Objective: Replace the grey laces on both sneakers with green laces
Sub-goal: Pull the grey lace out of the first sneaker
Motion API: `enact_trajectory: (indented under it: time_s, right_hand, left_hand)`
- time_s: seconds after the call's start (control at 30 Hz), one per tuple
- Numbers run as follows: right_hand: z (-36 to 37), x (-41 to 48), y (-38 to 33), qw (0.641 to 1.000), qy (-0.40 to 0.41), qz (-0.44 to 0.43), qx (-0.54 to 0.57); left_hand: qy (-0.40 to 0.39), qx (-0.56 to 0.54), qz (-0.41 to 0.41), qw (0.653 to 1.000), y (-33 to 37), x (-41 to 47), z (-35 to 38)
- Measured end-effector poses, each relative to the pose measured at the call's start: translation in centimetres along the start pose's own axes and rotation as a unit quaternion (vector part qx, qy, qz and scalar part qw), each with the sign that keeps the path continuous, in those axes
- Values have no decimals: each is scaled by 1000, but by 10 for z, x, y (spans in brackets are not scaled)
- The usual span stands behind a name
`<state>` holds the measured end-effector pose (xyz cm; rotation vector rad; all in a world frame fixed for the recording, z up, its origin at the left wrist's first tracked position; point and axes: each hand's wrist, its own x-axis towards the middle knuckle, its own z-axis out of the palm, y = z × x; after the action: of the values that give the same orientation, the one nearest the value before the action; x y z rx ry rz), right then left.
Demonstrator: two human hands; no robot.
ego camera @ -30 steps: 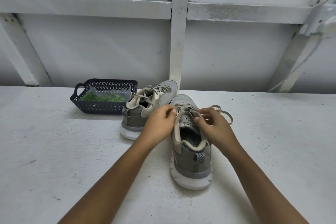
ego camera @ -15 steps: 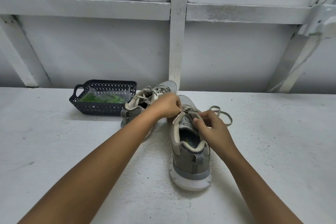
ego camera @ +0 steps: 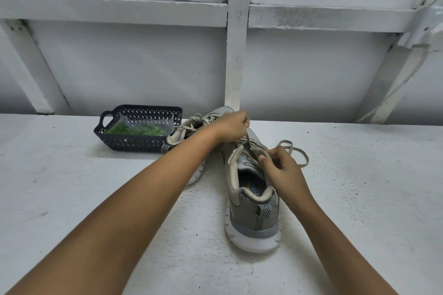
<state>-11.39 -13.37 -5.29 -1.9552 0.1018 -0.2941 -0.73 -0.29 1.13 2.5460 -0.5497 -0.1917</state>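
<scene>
Two grey sneakers stand on the white table. The near sneaker (ego camera: 253, 208) points away from me with its heel toward me. My left hand (ego camera: 233, 124) is raised above its toe end and pinches the grey lace (ego camera: 247, 139), drawing it taut upward. My right hand (ego camera: 279, 170) grips the top of the tongue and eyelet edge on the sneaker's right side. A loose loop of the same lace (ego camera: 298, 154) lies on the table to the right. The far sneaker (ego camera: 191, 127) sits behind my left forearm, still laced in grey and partly hidden.
A dark perforated plastic basket (ego camera: 134, 142) stands at the back left and holds a clear bag of green laces (ego camera: 139, 129). A white panelled wall with a vertical post (ego camera: 236, 55) rises just behind the table's far edge.
My left hand has moved up and away from the near sneaker, pulling the grey lace out taut. My right hand has stayed at the tongue. The view has shifted slightly.
</scene>
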Motion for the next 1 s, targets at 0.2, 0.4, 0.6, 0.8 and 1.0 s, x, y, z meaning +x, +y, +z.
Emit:
enact_trajectory:
  time_s: [0.2,0.4,0.6,0.8,1.0]
  right_hand:
    - [1,-1,0,1000,2,8,-7]
    - [1,-1,0,1000,6,7,-10]
    - [1,0,0,1000,4,8,-14]
    - [1,0,-1,1000,4,9,-10]
    - [1,-1,-1,1000,1,-2,8]
  left_hand:
    - [8,34,-33,999,-10,-3,-9]
    - [11,81,15,997,-16,-12,-3]
    - [-28,52,14,998,-19,-14,-6]
    - [21,49,29,998,-24,-15,-3]
    - [85,-99,-36,991,-18,-9,-7]
